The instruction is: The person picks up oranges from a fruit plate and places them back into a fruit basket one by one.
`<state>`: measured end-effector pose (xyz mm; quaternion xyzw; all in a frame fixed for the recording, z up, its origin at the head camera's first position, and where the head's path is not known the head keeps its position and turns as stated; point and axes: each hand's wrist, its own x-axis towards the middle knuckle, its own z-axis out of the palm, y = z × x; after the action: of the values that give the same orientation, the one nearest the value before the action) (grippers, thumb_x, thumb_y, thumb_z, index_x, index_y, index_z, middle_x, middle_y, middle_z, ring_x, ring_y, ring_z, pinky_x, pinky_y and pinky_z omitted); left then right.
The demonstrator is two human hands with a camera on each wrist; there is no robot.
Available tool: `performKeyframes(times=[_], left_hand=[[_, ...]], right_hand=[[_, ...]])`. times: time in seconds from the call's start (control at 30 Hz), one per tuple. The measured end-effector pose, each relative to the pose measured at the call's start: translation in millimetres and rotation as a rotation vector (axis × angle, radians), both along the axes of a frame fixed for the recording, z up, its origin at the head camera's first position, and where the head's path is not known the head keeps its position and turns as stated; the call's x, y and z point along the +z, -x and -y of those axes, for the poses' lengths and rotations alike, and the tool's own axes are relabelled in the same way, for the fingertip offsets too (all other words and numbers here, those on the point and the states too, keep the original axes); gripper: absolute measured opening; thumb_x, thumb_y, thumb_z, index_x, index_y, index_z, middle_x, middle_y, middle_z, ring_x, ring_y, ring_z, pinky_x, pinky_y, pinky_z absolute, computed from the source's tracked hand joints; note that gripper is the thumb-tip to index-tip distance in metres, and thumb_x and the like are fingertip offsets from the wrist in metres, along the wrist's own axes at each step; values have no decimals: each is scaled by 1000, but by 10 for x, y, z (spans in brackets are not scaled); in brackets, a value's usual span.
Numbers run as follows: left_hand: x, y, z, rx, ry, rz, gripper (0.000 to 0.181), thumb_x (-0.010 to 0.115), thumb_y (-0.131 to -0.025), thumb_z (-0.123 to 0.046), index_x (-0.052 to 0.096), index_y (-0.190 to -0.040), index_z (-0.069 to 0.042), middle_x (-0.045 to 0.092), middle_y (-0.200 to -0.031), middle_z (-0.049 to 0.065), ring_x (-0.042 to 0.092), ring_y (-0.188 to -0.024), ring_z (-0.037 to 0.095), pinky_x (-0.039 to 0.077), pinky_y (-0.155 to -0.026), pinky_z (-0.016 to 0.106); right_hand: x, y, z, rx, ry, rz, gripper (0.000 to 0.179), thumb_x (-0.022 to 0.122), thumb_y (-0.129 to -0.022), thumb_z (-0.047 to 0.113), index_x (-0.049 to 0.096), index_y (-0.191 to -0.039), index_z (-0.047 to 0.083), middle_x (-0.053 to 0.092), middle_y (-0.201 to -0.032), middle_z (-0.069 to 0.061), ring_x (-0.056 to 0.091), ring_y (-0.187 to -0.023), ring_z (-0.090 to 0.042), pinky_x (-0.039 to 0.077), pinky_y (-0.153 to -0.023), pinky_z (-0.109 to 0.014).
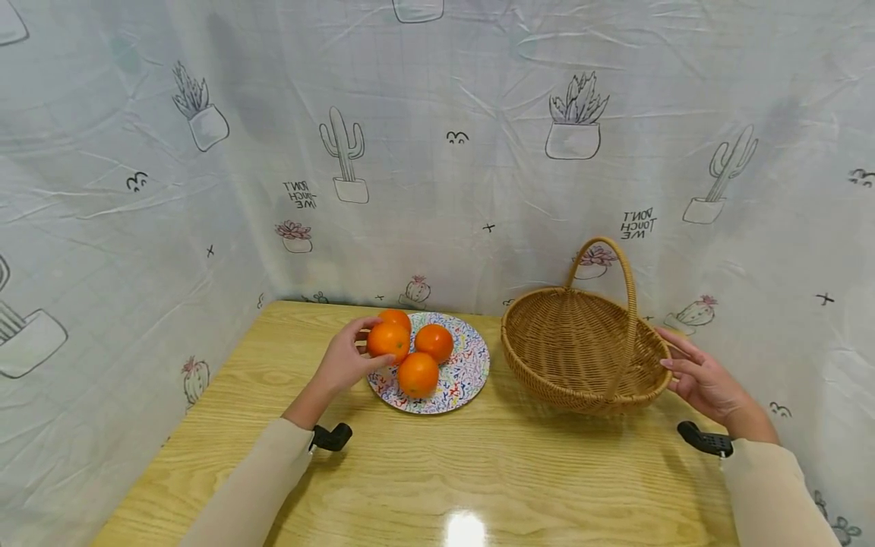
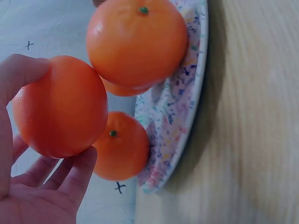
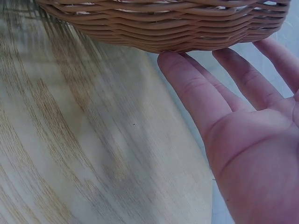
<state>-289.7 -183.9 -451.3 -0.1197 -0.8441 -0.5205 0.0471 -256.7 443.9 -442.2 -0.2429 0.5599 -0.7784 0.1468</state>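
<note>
My left hand [image 1: 345, 357] holds an orange [image 1: 388, 343] between thumb and fingers over the left side of a speckled plate [image 1: 472, 372]. In the left wrist view the thumb lies on one side of this orange [image 2: 60, 107] and the fingertips on the other. Other oranges sit on the plate: one in front [image 1: 418, 375], one to the right [image 1: 435, 344] and one partly hidden behind [image 1: 396, 317]. With fairly straight fingers, my right hand [image 1: 704, 384] touches the right side of a wicker basket [image 1: 570, 342]. In the right wrist view the fingertips meet the basket's woven wall [image 3: 187, 30].
The wooden table [image 1: 437, 463] carries the plate at left and the basket at right. The basket's tall arched handle [image 1: 630, 304] rises above its rim. A printed cloth [image 1: 437, 152] hangs right behind the table and along its left side.
</note>
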Motion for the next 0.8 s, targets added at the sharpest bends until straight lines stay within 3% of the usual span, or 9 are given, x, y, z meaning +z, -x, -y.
performKeyframes(times=[0.33, 0.53, 0.8], left_hand=[[158, 68, -102, -22, 11, -47, 71, 88, -82, -32, 54, -143, -17, 58, -135, 11, 62, -115, 34, 58, -98, 49], [277, 105, -212, -50, 5, -69, 71, 87, -82, -34, 54, -143, -16, 57, -136, 11, 62, -118, 34, 57, -99, 49], [398, 164, -431, -100, -2, -83, 70, 85, -84, -36, 54, -143, -16, 58, -136, 9, 63, -120, 32, 58, -98, 46]], right_hand=[[-31, 7, 2, 18, 20, 12, 65, 23, -106, -10, 30, -163, 21, 55, -149, 7, 65, -116, -13, 60, -94, -33], [-46, 14, -1, 33, 48, 20, 66, 22, -106, -10, 26, -164, 20, 55, -150, 7, 65, -123, -14, 59, -96, -33], [-78, 42, -7, 40, 69, 36, 66, 20, -105, -12, 40, -158, 23, 57, -149, 4, 65, -126, -17, 59, -96, -35]])
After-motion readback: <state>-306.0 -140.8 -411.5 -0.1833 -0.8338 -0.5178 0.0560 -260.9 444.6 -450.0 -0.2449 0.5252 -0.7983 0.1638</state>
